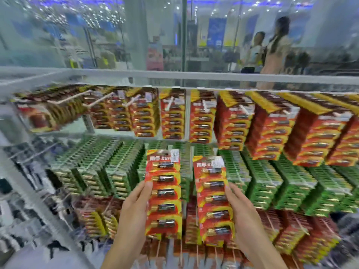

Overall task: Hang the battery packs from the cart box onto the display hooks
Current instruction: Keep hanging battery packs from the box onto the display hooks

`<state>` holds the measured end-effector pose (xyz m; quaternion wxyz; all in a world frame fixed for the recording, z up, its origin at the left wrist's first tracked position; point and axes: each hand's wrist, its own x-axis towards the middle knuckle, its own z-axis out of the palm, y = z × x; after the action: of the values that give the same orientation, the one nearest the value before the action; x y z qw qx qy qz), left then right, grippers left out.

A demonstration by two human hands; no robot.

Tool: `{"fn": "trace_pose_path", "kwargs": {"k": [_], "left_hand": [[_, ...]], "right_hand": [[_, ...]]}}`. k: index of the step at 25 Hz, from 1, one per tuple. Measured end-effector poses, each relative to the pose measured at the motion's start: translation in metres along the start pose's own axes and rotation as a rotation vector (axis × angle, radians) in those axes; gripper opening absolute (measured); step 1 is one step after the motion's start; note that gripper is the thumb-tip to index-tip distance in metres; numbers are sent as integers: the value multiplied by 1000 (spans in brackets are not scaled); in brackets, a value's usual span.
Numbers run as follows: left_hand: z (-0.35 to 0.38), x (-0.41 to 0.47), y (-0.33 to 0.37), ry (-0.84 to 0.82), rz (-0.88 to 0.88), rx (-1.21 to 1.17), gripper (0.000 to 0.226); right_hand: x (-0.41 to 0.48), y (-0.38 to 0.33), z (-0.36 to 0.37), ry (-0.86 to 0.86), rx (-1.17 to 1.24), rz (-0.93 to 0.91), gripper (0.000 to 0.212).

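Observation:
My left hand (pixel 136 208) grips a red and yellow battery pack (pixel 164 193) by its left edge, holding it upright in front of the display. My right hand (pixel 242 214) grips a second stack of red battery packs (pixel 212 199) by the right edge, tilted slightly. Both are held before the green row, below the top row of red packs (pixel 172 115) hanging on white display hooks (pixel 170 104). The cart box is out of view.
Green battery packs (pixel 272 181) fill the middle row and dark red packs (pixel 301 235) the bottom row. A white shelf rail (pixel 194 75) runs above the display. Behind glass, two people (pixel 272 49) stand at the far right.

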<state>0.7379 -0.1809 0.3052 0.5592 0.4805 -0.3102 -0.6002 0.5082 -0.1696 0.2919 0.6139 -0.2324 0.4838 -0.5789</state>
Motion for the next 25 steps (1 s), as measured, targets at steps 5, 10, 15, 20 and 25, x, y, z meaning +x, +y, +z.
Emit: {"fn": "trace_pose_path", "kwargs": {"k": [5, 10, 15, 20, 25], "left_hand": [[-39, 22, 40, -46, -4, -11, 30], [-46, 44, 75, -59, 80, 20, 38], [-43, 72, 116, -50, 249, 64, 32], [-42, 85, 121, -57, 263, 89, 33], [-33, 109, 127, -74, 212, 110, 36]], "right_hand": [[7, 11, 58, 50, -28, -68, 69], [10, 1, 73, 33, -14, -52, 27], [8, -9, 87, 65, -5, -59, 17], [9, -13, 90, 61, 16, -49, 7], [8, -21, 96, 45, -25, -69, 21]]}}
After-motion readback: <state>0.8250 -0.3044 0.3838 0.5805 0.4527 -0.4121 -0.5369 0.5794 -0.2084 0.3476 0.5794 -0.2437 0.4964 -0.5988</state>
